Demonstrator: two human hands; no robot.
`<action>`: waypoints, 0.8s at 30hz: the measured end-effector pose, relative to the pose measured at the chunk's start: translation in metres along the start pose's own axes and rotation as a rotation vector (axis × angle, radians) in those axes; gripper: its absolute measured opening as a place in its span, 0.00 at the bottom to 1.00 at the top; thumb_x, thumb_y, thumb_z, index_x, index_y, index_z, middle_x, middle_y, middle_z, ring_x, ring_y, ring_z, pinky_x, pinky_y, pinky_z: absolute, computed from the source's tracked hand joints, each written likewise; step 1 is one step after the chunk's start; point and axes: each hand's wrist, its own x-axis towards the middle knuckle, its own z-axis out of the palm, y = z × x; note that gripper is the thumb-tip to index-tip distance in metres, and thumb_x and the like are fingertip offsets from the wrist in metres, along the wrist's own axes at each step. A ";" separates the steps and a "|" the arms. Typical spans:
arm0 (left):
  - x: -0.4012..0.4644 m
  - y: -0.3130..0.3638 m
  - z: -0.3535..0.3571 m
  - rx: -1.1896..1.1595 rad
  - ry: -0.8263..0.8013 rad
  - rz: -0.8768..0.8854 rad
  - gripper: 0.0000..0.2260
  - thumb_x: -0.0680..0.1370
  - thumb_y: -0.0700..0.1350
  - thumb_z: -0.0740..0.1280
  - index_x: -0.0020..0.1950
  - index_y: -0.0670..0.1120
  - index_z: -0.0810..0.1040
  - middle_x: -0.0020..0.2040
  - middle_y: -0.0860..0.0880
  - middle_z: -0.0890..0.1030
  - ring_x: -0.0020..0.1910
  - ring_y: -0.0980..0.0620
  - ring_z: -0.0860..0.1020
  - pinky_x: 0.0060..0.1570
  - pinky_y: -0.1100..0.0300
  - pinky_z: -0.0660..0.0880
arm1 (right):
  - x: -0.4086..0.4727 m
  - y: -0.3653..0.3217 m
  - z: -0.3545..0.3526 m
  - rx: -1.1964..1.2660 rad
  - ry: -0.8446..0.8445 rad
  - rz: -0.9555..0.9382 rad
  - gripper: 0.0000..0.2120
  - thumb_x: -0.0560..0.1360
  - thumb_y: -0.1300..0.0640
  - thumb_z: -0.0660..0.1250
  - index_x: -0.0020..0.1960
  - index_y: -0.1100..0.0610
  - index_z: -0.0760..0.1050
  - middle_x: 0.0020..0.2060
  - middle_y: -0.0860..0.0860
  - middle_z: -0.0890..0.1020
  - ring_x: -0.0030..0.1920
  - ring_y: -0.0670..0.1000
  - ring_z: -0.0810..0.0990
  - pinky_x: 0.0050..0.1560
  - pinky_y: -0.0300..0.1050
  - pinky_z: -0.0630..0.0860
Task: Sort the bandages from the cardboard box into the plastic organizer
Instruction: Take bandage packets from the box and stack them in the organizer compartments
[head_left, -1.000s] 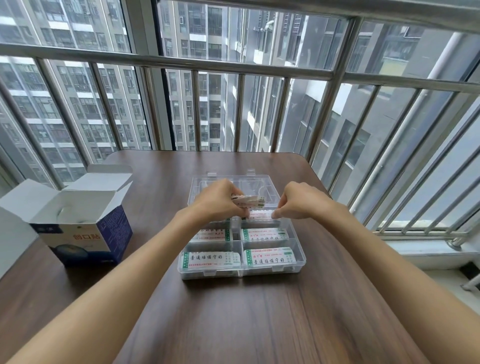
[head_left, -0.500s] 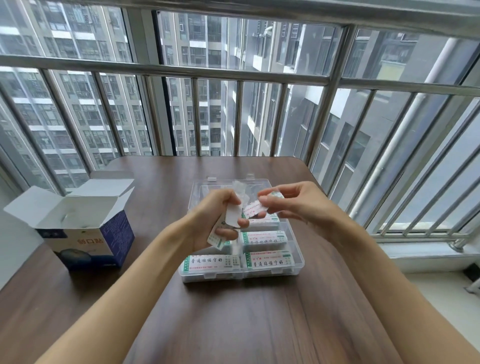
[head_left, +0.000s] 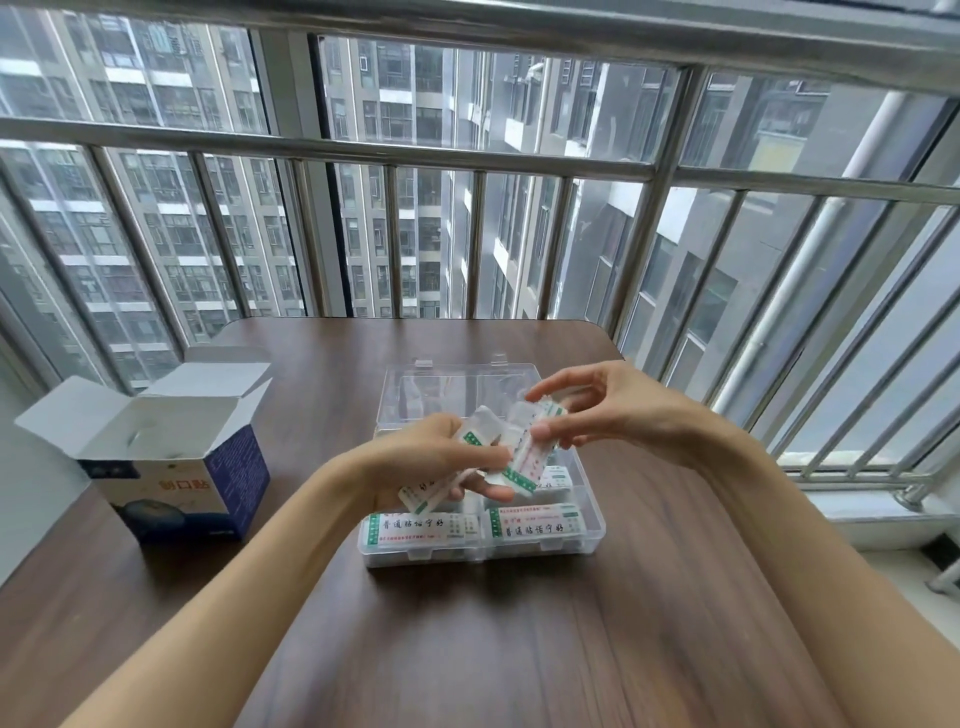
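I have both hands raised just above the plastic organizer (head_left: 483, 551), which sits open on the wooden counter (head_left: 467, 649). My left hand (head_left: 431, 467) has its grip curled around a small fanned bunch of wrapped bandages (head_left: 467, 457). My right hand (head_left: 613, 410) pinches one bandage (head_left: 530, 447) from that bunch between thumb and fingertips. The organizer's two nearest compartments each hold a stack of bandages (head_left: 421, 530) with labels facing up. The cardboard box (head_left: 176, 457) stands well to the left on the counter, flaps open.
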 end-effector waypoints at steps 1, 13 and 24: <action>0.000 0.000 0.002 0.030 0.010 0.010 0.04 0.78 0.40 0.66 0.49 0.40 0.76 0.38 0.48 0.85 0.33 0.57 0.82 0.21 0.71 0.69 | 0.001 0.001 0.001 -0.003 -0.001 0.004 0.17 0.65 0.58 0.75 0.54 0.55 0.80 0.44 0.58 0.85 0.40 0.48 0.81 0.41 0.35 0.78; 0.004 -0.001 0.002 -0.228 0.129 0.033 0.03 0.78 0.40 0.64 0.46 0.43 0.72 0.32 0.52 0.79 0.21 0.60 0.71 0.17 0.71 0.59 | -0.006 0.031 0.046 -0.516 0.674 -0.632 0.06 0.72 0.56 0.72 0.48 0.52 0.84 0.43 0.45 0.84 0.40 0.41 0.81 0.40 0.39 0.80; 0.013 -0.008 0.001 -0.335 0.158 0.028 0.13 0.79 0.51 0.63 0.49 0.41 0.75 0.42 0.48 0.82 0.23 0.59 0.70 0.16 0.72 0.62 | -0.007 0.039 0.046 -0.819 0.583 -0.681 0.07 0.73 0.52 0.70 0.49 0.49 0.84 0.44 0.43 0.85 0.44 0.45 0.82 0.39 0.46 0.80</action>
